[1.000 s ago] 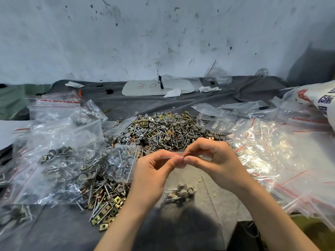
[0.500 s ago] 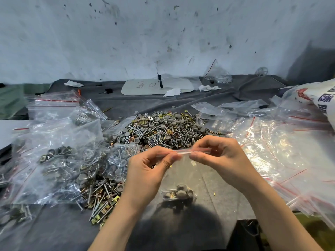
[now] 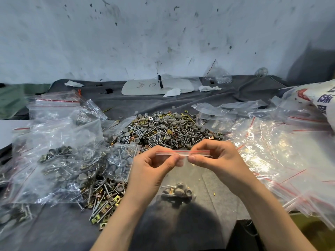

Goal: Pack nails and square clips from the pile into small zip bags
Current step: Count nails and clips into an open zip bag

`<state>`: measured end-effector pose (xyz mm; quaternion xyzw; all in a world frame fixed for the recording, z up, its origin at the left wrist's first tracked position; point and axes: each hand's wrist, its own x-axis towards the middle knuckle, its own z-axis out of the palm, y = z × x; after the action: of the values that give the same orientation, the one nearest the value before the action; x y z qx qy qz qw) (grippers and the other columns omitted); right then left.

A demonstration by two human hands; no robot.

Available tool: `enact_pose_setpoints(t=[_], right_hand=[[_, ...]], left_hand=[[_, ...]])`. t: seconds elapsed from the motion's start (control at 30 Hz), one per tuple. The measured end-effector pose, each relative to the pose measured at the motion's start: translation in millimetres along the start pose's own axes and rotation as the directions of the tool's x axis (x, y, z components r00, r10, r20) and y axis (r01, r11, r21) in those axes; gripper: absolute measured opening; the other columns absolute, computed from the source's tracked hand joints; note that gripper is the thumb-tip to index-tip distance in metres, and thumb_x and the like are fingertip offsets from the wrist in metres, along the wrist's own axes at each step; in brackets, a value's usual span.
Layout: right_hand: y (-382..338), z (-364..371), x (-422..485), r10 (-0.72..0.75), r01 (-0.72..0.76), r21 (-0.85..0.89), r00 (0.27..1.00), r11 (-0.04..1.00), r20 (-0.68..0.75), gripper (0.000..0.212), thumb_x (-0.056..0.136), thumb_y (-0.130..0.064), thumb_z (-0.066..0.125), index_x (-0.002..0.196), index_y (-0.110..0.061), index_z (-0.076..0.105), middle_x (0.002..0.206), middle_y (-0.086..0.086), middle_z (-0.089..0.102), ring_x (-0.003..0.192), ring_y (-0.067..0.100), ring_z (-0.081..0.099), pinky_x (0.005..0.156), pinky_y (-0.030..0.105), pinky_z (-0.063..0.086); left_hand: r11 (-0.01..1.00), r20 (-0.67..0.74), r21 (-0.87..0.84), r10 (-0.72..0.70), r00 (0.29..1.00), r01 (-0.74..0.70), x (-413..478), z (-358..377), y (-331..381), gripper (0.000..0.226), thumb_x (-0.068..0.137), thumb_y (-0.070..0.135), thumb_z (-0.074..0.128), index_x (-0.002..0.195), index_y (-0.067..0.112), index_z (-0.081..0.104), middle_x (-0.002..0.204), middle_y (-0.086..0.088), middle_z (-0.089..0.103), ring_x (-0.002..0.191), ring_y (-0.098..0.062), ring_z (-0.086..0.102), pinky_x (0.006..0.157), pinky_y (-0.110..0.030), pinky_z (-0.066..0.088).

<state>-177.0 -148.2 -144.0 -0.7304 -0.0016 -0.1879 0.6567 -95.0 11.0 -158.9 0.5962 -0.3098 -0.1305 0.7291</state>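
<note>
A small clear zip bag (image 3: pixel 183 154) with a red line along its top hangs in front of me, holding several nails and grey caps at its bottom (image 3: pixel 178 192). My left hand (image 3: pixel 152 171) pinches the left part of the bag's zip strip between thumb and fingers. My right hand (image 3: pixel 217 160) pinches the right part of the same strip. Behind the hands lies the pile (image 3: pixel 168 129) of nails, grey caps and brass square clips on the grey cloth. More nails and square clips (image 3: pixel 103 201) lie spilled to the lower left.
Filled zip bags (image 3: pixel 59 160) are heaped on the left. A spread of empty zip bags (image 3: pixel 275 153) covers the right side. A printed white sack (image 3: pixel 319 100) sits at far right. A white board (image 3: pixel 157 86) and paper scraps lie near the stained wall.
Both hands have lifted the bag's top edge slightly and their pinches have slid apart along the zip strip, so the strip now shows between them.
</note>
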Motion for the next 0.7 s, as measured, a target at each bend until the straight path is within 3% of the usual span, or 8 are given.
enact_pose_setpoints(t=[0.13, 0.33, 0.53, 0.7], right_hand=[[1, 5, -1, -0.012, 0.012, 0.005, 1.0, 1.0, -0.021, 0.009, 0.064, -0.021, 0.078, 0.071, -0.018, 0.072, 0.063, -0.006, 0.061, 0.059, 0.005, 0.051, 0.055, 0.014, 0.041], [1, 9, -2, -0.028, 0.029, 0.031, 0.999, 0.999, -0.038, 0.008, 0.065, -0.02, 0.076, 0.073, -0.018, 0.073, 0.064, -0.005, 0.063, 0.06, 0.003, 0.053, 0.057, 0.013, 0.042], [2, 13, -2, -0.058, 0.058, 0.012, 0.998, 0.998, -0.028, 0.018, 0.075, 0.005, 0.073, 0.073, -0.012, 0.069, 0.064, -0.007, 0.067, 0.061, 0.001, 0.06, 0.059, 0.011, 0.044], [2, 11, -3, -0.053, 0.057, 0.094, 0.998, 0.994, -0.039, 0.007, 0.069, -0.011, 0.076, 0.073, -0.015, 0.073, 0.072, -0.001, 0.072, 0.069, 0.007, 0.067, 0.064, 0.015, 0.049]], left_hand=[[0.999, -0.021, -0.044, -0.014, 1.0, 0.013, 0, 2, 0, 0.022, 0.07, 0.012, 0.071, 0.089, 0.0, 0.068, 0.079, -0.014, 0.074, 0.072, -0.018, 0.071, 0.069, -0.019, 0.053], [0.997, 0.014, -0.072, -0.023, 1.0, 0.024, -2, 4, 3, 0.016, 0.07, 0.008, 0.071, 0.084, 0.0, 0.069, 0.091, -0.009, 0.075, 0.085, -0.017, 0.071, 0.073, -0.02, 0.053], [0.992, 0.012, -0.12, -0.045, 0.999, 0.046, -4, 9, 6, 0.009, 0.069, 0.007, 0.071, 0.068, 0.006, 0.061, 0.102, -0.006, 0.071, 0.091, -0.014, 0.069, 0.075, -0.022, 0.053], [0.993, 0.001, -0.1, -0.061, 0.998, 0.061, -3, 4, 8, 0.007, 0.065, 0.011, 0.073, 0.061, 0.015, 0.069, 0.103, -0.001, 0.071, 0.097, -0.014, 0.068, 0.075, -0.018, 0.051]])
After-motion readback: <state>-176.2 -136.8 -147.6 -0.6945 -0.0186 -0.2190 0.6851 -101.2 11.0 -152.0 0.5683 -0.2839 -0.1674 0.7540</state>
